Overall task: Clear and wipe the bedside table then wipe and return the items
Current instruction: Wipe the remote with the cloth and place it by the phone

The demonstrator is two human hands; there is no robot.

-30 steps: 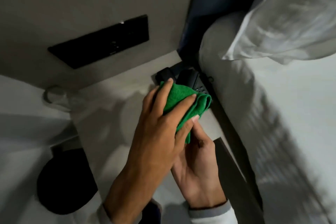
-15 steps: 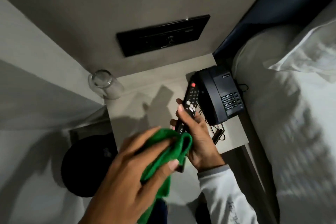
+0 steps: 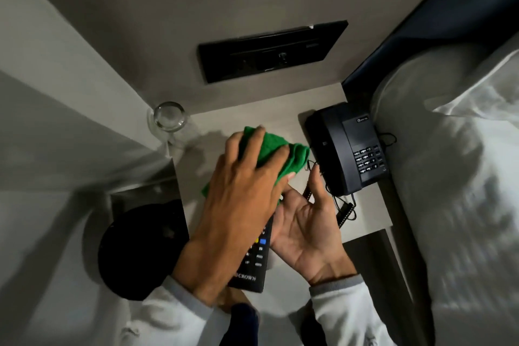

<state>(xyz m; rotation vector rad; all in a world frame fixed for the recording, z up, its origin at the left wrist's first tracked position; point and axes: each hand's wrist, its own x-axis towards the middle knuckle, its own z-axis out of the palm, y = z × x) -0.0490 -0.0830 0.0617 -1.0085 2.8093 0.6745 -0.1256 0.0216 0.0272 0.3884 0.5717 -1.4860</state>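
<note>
On the pale rectangular bedside table, one black corded desk telephone sits along the right edge and one clear drinking glass stands at the far left corner. One slim black remote control is propped over the near edge against the right hand, whose open palm and loosely curled fingers only cradle it, so a firm rub could slide it to the floor. The left hand presses one folded green microfibre cloth flat onto it; a wide stroke might snag the phone's cord.
</note>
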